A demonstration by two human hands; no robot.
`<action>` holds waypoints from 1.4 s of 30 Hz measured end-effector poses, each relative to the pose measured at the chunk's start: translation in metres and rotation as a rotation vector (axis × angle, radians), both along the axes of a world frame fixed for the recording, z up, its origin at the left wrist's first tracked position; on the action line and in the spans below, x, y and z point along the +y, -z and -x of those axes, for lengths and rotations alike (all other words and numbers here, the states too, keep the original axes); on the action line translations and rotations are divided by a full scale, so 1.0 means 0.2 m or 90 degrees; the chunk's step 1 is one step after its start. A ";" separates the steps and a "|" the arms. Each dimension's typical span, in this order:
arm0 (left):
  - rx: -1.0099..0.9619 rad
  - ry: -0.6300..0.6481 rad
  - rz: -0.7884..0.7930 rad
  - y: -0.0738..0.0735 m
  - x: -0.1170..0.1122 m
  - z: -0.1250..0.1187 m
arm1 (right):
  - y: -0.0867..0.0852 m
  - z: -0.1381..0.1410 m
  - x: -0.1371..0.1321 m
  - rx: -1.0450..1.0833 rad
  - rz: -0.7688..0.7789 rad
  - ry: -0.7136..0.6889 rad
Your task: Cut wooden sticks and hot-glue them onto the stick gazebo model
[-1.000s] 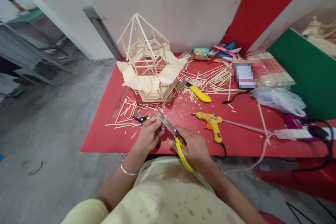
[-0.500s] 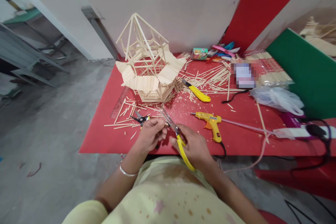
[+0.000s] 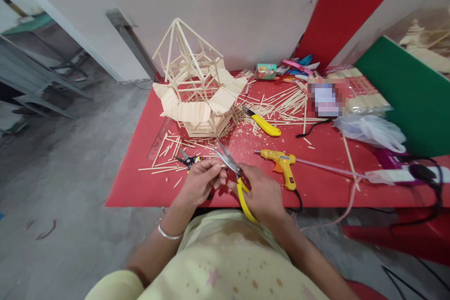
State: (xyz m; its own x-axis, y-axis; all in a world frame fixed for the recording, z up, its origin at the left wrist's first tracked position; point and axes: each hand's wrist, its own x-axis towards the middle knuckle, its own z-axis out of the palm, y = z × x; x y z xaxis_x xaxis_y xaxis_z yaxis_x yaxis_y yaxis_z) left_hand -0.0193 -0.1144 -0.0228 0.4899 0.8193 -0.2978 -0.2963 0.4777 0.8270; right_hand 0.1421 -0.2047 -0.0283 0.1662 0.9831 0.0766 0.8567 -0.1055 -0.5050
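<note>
Near the table's front edge, my right hand [image 3: 263,192] is closed around the yellow handles of a pair of scissors [image 3: 242,192]. The blades point away from me and stand slightly apart. Just left of them, my left hand [image 3: 204,180] pinches a short piece of wooden stick [image 3: 222,166], most of it hidden by the fingers. Black-handled pruning shears [image 3: 188,159] lie beyond my left hand. Further back stands a model building of pale wooden sticks [image 3: 197,112], with an open pointed frame on top and slatted roof panels below.
A yellow glue gun [image 3: 281,164] lies right of my hands on the red table [image 3: 130,183]. Behind it are a yellow utility knife [image 3: 263,124] and many loose sticks [image 3: 281,103]. A plastic bag [image 3: 371,131], a power strip [image 3: 390,177] and a green board [image 3: 401,103] are at the right.
The scissor blades have opened a little wider, and the handles have shifted slightly. My left hand keeps its pinch on the stick piece. The view has shifted slightly.
</note>
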 end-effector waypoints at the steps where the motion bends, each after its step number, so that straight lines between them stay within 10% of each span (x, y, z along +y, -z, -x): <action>1: 0.002 -0.011 -0.001 0.01 0.00 0.00 | -0.01 0.00 0.00 0.012 0.005 -0.001; 12: 0.040 -0.023 -0.034 0.03 0.01 0.01 | 0.00 0.01 -0.01 -0.030 -0.001 -0.006; 19: 0.141 0.084 -0.180 0.00 0.00 0.01 | 0.01 0.00 0.00 -0.040 -0.001 0.000; 27: 0.260 -0.060 -0.400 0.04 0.06 0.06 | -0.01 0.00 -0.02 -0.022 0.017 -0.024; 42: 0.289 -0.007 -0.683 0.00 0.14 0.13 | -0.05 0.01 0.01 0.091 0.092 -0.078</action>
